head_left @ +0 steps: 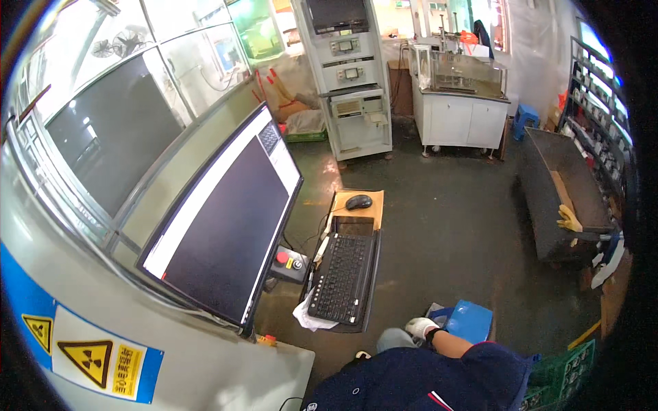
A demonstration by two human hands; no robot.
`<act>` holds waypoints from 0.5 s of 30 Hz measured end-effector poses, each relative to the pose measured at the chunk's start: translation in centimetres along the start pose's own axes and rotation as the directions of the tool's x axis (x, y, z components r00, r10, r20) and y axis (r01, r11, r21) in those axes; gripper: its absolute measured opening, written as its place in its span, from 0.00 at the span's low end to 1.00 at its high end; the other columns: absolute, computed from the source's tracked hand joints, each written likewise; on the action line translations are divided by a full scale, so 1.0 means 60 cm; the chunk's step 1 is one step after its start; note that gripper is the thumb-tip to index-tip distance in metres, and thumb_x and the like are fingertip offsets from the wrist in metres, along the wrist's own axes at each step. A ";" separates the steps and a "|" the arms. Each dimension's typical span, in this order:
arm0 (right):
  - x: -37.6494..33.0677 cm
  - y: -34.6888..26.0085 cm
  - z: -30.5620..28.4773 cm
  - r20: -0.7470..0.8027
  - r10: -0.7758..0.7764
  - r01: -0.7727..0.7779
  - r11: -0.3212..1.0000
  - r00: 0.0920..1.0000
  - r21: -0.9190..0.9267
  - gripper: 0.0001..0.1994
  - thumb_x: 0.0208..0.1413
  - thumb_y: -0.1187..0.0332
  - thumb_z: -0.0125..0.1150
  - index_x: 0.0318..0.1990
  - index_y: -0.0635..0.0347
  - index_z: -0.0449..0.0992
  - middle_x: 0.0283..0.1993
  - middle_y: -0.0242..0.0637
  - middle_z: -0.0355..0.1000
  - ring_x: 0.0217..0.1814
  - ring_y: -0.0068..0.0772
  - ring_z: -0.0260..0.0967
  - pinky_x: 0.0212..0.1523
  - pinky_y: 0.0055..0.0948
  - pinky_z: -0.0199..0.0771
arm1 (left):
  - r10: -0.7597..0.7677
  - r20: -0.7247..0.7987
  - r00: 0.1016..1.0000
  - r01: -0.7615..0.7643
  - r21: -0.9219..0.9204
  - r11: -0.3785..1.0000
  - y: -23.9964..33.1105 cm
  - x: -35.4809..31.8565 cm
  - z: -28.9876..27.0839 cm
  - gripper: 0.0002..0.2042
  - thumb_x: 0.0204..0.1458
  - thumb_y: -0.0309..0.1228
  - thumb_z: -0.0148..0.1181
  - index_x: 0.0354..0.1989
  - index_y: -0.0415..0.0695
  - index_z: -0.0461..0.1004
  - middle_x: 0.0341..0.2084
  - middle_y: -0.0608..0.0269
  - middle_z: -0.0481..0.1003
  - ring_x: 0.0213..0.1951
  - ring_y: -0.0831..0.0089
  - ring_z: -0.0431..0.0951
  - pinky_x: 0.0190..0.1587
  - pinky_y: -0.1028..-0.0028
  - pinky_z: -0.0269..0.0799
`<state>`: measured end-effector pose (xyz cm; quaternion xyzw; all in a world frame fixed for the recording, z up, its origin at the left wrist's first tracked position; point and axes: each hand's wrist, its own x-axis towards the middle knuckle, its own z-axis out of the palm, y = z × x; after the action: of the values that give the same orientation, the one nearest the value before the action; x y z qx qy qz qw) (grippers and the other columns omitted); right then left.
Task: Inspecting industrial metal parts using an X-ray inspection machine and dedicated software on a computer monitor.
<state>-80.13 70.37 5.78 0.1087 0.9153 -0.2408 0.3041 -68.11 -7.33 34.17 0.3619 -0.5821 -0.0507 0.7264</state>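
Observation:
My right hand (pixel 419 327), in a white glove with a dark band at the wrist, is low in the view beside my grey-clad knee (pixel 394 338). Its fingers are too small and partly hidden to tell whether they hold anything. Just right of it, partly behind my forearm, is a flat-faced blue object (pixel 470 320), perhaps a box or folder. My left hand is out of view. Ahead of me a black keyboard (pixel 340 277) lies on a narrow tray, with a black mouse (pixel 358 202) on the tan pad beyond it.
A large monitor (pixel 226 226) stands at left, with a red-button control box (pixel 290 264) beside it. A grey equipment rack (pixel 353 103) and white cabinet (pixel 460 120) stand behind. At right are a dark trough (pixel 548 198) with a yellow glove (pixel 569 218) and a green crate (pixel 565 370).

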 end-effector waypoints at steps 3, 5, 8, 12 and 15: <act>0.043 -0.006 -0.045 -0.018 0.053 -0.052 0.995 0.998 0.087 0.28 0.71 0.45 0.52 0.66 0.50 0.86 0.72 0.46 0.81 0.76 0.56 0.77 0.75 0.47 0.76 | -0.008 0.063 0.998 0.004 0.071 0.997 -0.024 -0.012 -0.044 0.28 0.74 0.37 0.62 0.74 0.30 0.69 0.67 0.32 0.74 0.65 0.39 0.75 0.71 0.43 0.71; 0.064 0.001 -0.068 -0.004 0.043 -0.043 0.996 0.999 0.076 0.28 0.71 0.44 0.53 0.67 0.48 0.86 0.71 0.45 0.82 0.75 0.55 0.77 0.74 0.47 0.77 | -0.029 0.057 0.998 0.021 0.145 0.989 -0.037 -0.031 -0.076 0.24 0.76 0.35 0.59 0.72 0.30 0.72 0.64 0.33 0.76 0.63 0.39 0.77 0.70 0.44 0.72; 0.138 0.030 -0.113 0.019 0.008 -0.008 1.000 1.000 0.030 0.29 0.71 0.42 0.54 0.68 0.45 0.85 0.71 0.43 0.83 0.75 0.53 0.78 0.73 0.47 0.78 | -0.080 -0.038 0.996 0.087 0.257 0.963 -0.022 -0.095 -0.078 0.21 0.77 0.33 0.56 0.70 0.30 0.75 0.62 0.33 0.79 0.61 0.38 0.78 0.69 0.45 0.72; 0.259 0.105 -0.164 0.102 -0.151 0.169 0.964 0.983 -0.206 0.29 0.70 0.40 0.55 0.69 0.42 0.85 0.70 0.41 0.84 0.74 0.52 0.79 0.71 0.47 0.79 | 0.257 0.518 0.816 -0.147 -0.244 0.958 0.089 -0.283 -0.111 0.21 0.75 0.33 0.59 0.70 0.32 0.77 0.62 0.36 0.81 0.60 0.48 0.81 0.68 0.50 0.75; 0.379 0.127 -0.193 0.281 -0.364 0.447 0.829 0.888 -0.337 0.29 0.70 0.39 0.56 0.69 0.40 0.85 0.69 0.40 0.84 0.73 0.50 0.80 0.70 0.46 0.80 | -0.007 0.777 0.629 -0.002 0.011 1.000 0.254 -0.384 -0.203 0.21 0.75 0.34 0.59 0.69 0.34 0.78 0.61 0.37 0.81 0.60 0.48 0.81 0.68 0.50 0.75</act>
<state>-101.35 83.98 -2.84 -0.1773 0.9104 -0.1218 0.3535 -69.98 20.93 23.70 0.3097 -0.8379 -0.1994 0.4028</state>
